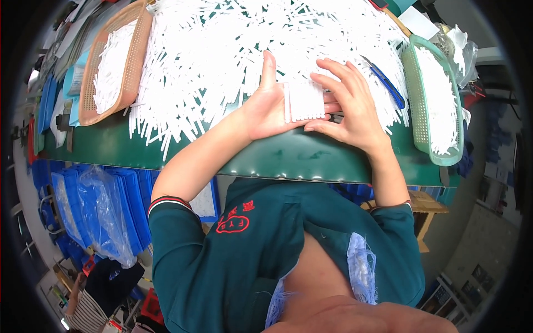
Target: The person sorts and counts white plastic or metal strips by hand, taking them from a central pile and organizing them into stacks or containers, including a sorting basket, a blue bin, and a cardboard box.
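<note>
Across the fingers of my left hand (262, 111) lies a flat, side-by-side row of short white sticks (306, 103). That palm faces up, with the thumb stretched away from the row. One stick at the row's left side sits slightly apart from the others. My right hand (356, 114) is at the right end of the row, fingers curved and spread, and I see nothing held in it. Its fingertips come close to the row; whether they touch it I cannot tell. A big spread of loose white sticks (205, 61) covers the table beyond both hands.
A blue utility knife (385, 83) lies on the sticks right of my right hand. An orange basket (142, 61) at left and a green basket (417, 100) at right hold white sticks. Blue crates (125, 208) stand below the green table (277, 158); another person (89, 302) is at lower left.
</note>
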The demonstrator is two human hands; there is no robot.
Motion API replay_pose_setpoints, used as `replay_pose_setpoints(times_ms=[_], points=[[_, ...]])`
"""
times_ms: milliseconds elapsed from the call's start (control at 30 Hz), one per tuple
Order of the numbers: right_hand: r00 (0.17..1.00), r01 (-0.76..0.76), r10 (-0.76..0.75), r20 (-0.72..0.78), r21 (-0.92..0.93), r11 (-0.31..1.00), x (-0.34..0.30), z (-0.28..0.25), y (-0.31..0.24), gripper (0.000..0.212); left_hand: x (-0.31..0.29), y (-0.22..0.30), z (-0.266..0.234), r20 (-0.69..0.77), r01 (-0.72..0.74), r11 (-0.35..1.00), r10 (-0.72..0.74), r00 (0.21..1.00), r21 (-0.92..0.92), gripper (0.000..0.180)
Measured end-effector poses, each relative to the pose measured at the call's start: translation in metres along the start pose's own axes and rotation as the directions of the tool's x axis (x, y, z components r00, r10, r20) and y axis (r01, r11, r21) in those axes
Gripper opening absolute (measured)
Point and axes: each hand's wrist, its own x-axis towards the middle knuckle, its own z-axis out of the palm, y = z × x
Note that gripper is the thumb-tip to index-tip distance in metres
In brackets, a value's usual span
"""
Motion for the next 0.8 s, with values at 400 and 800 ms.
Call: replay_pose_setpoints(times_ms=[400,800], points=[[0.999,-0.003,0.001,0.034,0.036,0.999,0.000,0.008,-0.008,0.064,0.006,-0.006,-0.003,-0.066,0.034,0.999,-0.033,0.997,0.015,0.102],[0.686,0.639,0.699,-0.201,0.625,-0.448,-0.037,-0.078,0.071,0.094,0.006,-0.002,-0.001,0.030,0.079,0.994,-0.077,0.997,-0.069,0.113]])
